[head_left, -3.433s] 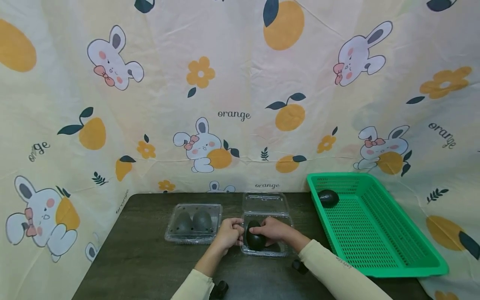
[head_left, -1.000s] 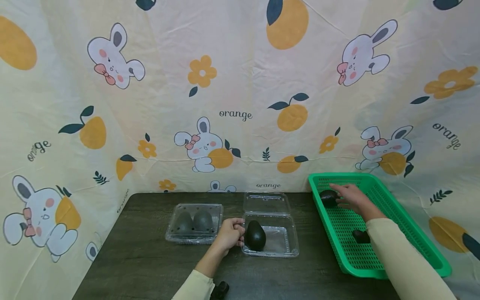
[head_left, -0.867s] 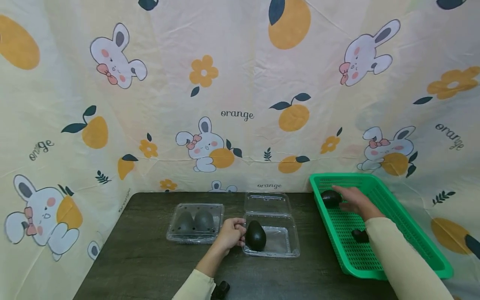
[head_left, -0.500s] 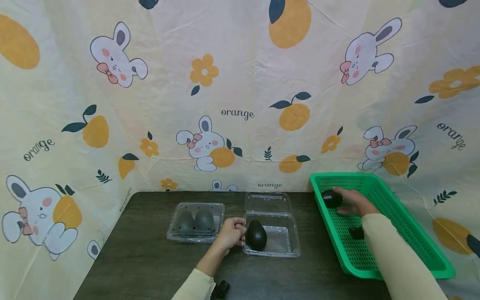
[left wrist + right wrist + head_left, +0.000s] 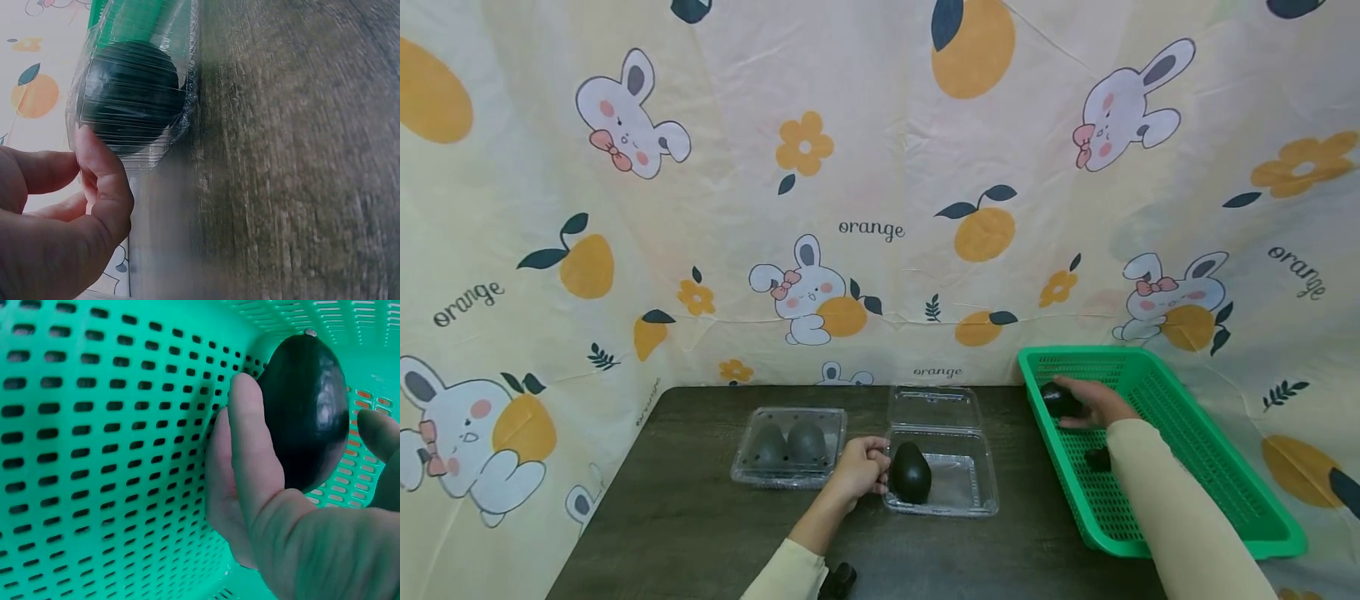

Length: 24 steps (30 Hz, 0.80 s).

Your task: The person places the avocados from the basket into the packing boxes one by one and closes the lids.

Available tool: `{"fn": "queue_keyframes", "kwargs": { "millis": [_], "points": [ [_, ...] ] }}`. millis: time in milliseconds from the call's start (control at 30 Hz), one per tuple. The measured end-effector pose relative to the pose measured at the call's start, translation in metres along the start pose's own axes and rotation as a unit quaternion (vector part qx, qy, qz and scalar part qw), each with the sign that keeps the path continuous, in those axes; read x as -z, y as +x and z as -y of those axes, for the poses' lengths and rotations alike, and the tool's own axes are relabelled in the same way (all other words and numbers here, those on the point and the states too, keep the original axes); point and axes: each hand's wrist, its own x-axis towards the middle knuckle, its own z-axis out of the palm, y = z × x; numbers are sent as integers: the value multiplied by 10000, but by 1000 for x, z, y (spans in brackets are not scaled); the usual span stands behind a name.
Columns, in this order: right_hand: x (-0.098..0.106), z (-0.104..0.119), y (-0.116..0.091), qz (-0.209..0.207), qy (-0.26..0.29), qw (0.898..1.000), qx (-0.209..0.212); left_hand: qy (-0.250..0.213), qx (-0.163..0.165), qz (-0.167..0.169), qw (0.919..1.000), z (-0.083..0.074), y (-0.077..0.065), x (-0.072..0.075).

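My left hand (image 5: 861,467) pinches the left rim of an open clear plastic clamshell box (image 5: 962,500) between thumb and fingers. One dark avocado (image 5: 910,473) lies in the left half of that box, right beside those fingers; in the left wrist view it shows through the ribbed plastic wall. My right hand (image 5: 1097,404) is inside the green basket (image 5: 1240,546), around another avocado (image 5: 306,419) at its far left corner. In the right wrist view the fingers reach along one side of this avocado, and a digit on the other side stands apart from it.
To the left stands a closed clear clamshell box (image 5: 827,475) with two avocados inside. The open box's lid (image 5: 934,407) lies back toward the printed cloth (image 5: 722,208) behind the dark table (image 5: 662,517). The basket's raised walls surround my right hand.
My right hand left the avocado in the open box, crossed right into the basket, and came down around the avocado there. My left hand stays at the box's rim.
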Motion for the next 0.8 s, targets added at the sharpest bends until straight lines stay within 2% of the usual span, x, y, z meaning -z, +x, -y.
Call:
{"fn": "queue_keyframes", "kwargs": {
  "millis": [400, 633, 800],
  "points": [
    [-7, -2, 6, -487, 504, 9975, -57, -91, 29, -6, 10000, -2, 0, 2],
    [-5, -5, 2, -305, 956, 9949, 40, -96, 51, 10, 9999, -3, -2, 1],
    [1, -5, -3, -321, 979, 9945, 187, -82, 18, 19, 10000, -2, -3, 0]
  ]
}}
